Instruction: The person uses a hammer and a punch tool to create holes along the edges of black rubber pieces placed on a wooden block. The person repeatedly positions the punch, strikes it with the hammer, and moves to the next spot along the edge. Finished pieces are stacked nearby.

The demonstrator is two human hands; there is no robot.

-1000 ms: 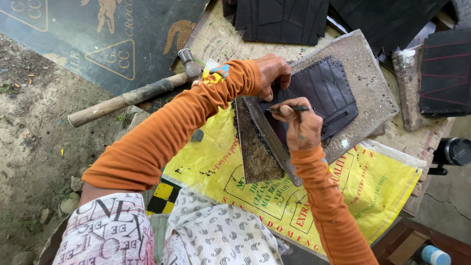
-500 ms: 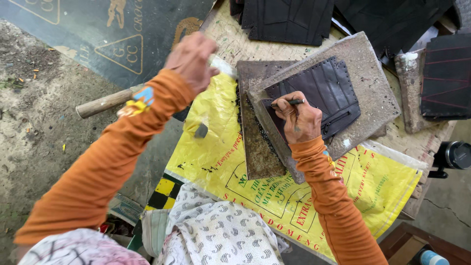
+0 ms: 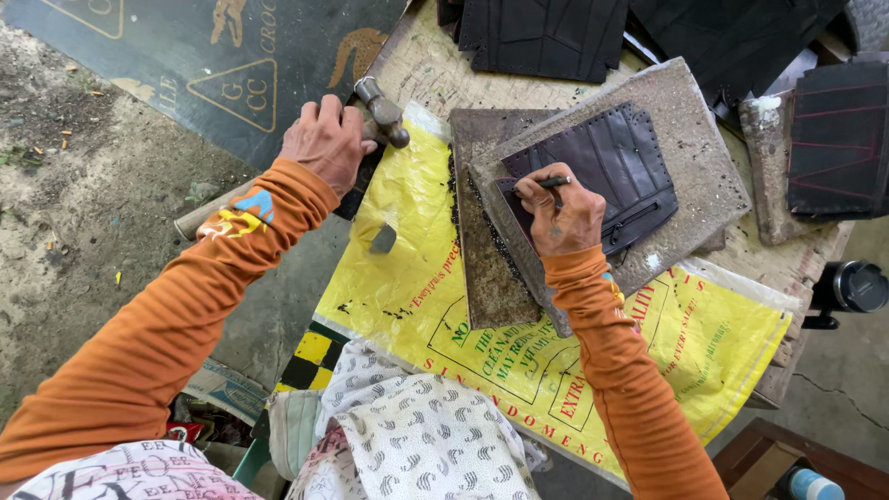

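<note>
**Hammer and punch at a leather piece**

The left hand (image 3: 326, 141) wraps its fingers around the wooden handle of a hammer (image 3: 381, 111), the steel head lying at the edge of the yellow sack (image 3: 435, 278). The right hand (image 3: 565, 215) pinches a thin punch (image 3: 554, 182) between thumb and fingertips, its tip on the dark leather piece (image 3: 611, 167). The piece lies flat on a grey slab (image 3: 694, 176), which overlaps a rusty plate (image 3: 486, 268).

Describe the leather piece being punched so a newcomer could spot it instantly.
Start at the yellow printed sack spread over the worktable. At its upper right lies a tilted grey stone slab; the dark brown leather piece lies flat on it, under the right hand holding a thin metal punch. Unlike the black panels nearby, it is brown, with edge holes and a zipper.
</note>
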